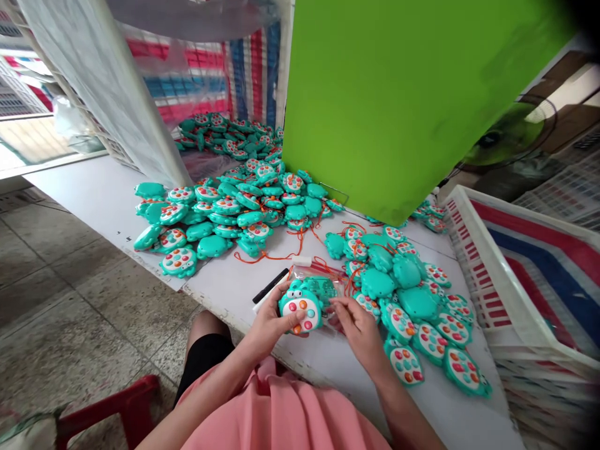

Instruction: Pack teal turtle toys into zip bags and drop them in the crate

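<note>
My left hand (270, 325) is wrapped round a teal frog-shaped toy (300, 307) with a white face and coloured buttons, held just above the white table (234, 281). My right hand (359, 328) is beside it, fingers pinched on a clear plastic bag (323, 278) with a red zip edge that lies under and behind the toy. An orange cord runs by the bag. A pile of the same teal toys (412, 312) lies just right of my right hand.
A larger heap of teal toys (229, 206) covers the table's far left and spills from a striped sack. A black and white strip (270, 287) lies near my left hand. A green board (394, 100) stands behind. A white crate (473, 262) with a striped liner sits at the right.
</note>
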Available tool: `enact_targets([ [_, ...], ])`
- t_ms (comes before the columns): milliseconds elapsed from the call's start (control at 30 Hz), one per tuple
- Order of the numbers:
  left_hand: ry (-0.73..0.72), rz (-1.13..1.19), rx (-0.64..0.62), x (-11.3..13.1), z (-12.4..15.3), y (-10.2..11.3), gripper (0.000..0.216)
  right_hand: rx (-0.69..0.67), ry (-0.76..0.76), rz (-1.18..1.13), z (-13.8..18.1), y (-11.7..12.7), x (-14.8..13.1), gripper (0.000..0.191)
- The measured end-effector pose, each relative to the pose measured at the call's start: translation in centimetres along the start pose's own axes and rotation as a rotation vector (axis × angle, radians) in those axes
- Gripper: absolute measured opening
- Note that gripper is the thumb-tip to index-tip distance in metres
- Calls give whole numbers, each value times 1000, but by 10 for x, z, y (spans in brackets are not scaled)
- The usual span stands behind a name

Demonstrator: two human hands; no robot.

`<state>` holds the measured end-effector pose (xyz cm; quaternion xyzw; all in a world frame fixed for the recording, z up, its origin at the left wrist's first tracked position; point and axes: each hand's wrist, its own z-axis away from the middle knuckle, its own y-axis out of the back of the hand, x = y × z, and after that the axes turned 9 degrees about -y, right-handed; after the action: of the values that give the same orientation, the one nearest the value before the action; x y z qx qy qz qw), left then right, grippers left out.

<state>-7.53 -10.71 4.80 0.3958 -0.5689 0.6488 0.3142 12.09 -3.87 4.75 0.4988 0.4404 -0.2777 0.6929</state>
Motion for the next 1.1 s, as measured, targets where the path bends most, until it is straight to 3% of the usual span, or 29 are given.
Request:
enact_targets([
  [200, 46, 46, -72, -7, 3, 3, 85, 185, 139, 440, 38, 9, 74, 25],
  [367, 90, 25, -109, -6, 6, 5, 90, 221, 125, 561, 45, 1, 91, 31],
  [467, 135, 9, -88, -2, 8, 7, 89, 232, 153, 562, 47, 8, 85, 31],
  [633, 120, 37, -40, -6, 13, 11, 76, 200, 154, 286, 48, 18, 54, 24],
  [733, 109, 20, 4, -11, 15, 10, 56, 112, 147, 129, 44, 11, 25, 13],
  [867, 96, -108, 26, -10, 15, 10, 52, -21, 160, 24, 37, -4, -5, 14],
  [1100, 57, -257, 45, -6, 16, 12, 54, -46, 69, 70, 27, -19, -15, 20],
])
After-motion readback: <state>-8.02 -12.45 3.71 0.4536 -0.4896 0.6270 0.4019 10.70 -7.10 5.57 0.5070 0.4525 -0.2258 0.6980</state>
